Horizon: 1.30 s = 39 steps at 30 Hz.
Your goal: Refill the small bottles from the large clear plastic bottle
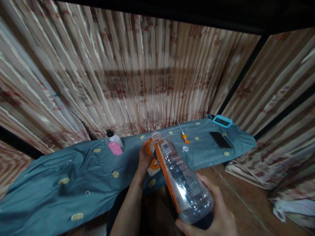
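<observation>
My right hand (214, 203) grips the base of a big clear plastic bottle (184, 180) with an orange label. The bottle is tilted, its neck pointing away from me and towards my left hand (145, 155). My left fingers are wrapped round an orange and white container (154, 165), partly hidden behind the clear bottle and the hand. Both necks are close together; whether they touch I cannot tell. To the right on the cloth lie an orange pump head (184, 136) with a thin tube and a small white cap (185, 149).
A clear bottle with a pink label and black top (114, 144) is at the left on the teal cloth (98, 177). Towards the right end are a black phone (220, 140) and a blue-framed device (222, 121). Patterned curtains (147, 72) hang behind.
</observation>
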Each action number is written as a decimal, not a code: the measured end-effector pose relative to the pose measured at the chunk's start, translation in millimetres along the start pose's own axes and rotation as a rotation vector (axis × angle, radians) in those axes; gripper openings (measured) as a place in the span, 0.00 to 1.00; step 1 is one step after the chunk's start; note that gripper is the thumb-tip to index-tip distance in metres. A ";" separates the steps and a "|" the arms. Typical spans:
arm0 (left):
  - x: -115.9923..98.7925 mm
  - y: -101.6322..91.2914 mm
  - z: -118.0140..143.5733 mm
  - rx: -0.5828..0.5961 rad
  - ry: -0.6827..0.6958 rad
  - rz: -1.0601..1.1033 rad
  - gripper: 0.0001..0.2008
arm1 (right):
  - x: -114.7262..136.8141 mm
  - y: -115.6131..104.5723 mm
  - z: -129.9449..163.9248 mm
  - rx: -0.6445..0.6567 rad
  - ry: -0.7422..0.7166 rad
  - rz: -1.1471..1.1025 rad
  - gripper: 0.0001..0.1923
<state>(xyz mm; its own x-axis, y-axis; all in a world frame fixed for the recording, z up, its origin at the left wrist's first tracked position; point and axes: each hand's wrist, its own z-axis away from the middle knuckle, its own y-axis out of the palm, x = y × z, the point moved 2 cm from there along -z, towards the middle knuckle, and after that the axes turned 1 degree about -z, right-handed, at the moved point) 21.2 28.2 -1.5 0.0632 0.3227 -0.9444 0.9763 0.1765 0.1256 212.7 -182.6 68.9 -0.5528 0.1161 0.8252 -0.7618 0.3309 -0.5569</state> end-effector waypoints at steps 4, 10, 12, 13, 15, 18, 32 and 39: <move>1.2 -0.2 0.2 0.013 0.006 0.010 0.16 | 0.5 -0.2 -0.2 0.011 0.008 -0.022 0.47; 2.1 -0.9 1.2 0.024 -0.001 0.011 0.16 | 2.7 -0.8 -0.1 0.010 0.003 -0.019 0.47; 1.6 -1.0 1.2 0.033 0.005 0.007 0.17 | 3.1 -1.1 -0.1 0.006 0.000 -0.016 0.46; 1.4 -1.0 1.1 0.035 0.004 0.007 0.17 | 2.9 -1.3 -0.1 0.006 0.001 -0.014 0.47; 0.9 -1.1 0.7 0.026 0.003 0.016 0.17 | 2.1 -1.4 -0.2 0.011 0.003 -0.014 0.47; 0.3 -0.9 0.5 0.019 0.005 0.020 0.17 | 0.4 -1.3 -0.4 0.015 0.007 -0.023 0.48; -4.5 0.0 1.6 0.024 -0.016 -0.010 0.18 | -0.6 0.5 -0.8 -0.007 -0.051 0.011 0.46; -4.1 -0.7 1.4 0.019 -0.009 -0.030 0.17 | -3.1 0.1 -2.2 -0.004 -0.046 -0.007 0.47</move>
<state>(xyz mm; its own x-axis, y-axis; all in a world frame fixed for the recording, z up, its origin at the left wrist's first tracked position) 20.5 25.5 1.9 0.0354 0.3094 -0.9503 0.9816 0.1679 0.0912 215.0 -180.9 66.5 -0.5626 0.0702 0.8237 -0.7643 0.3357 -0.5506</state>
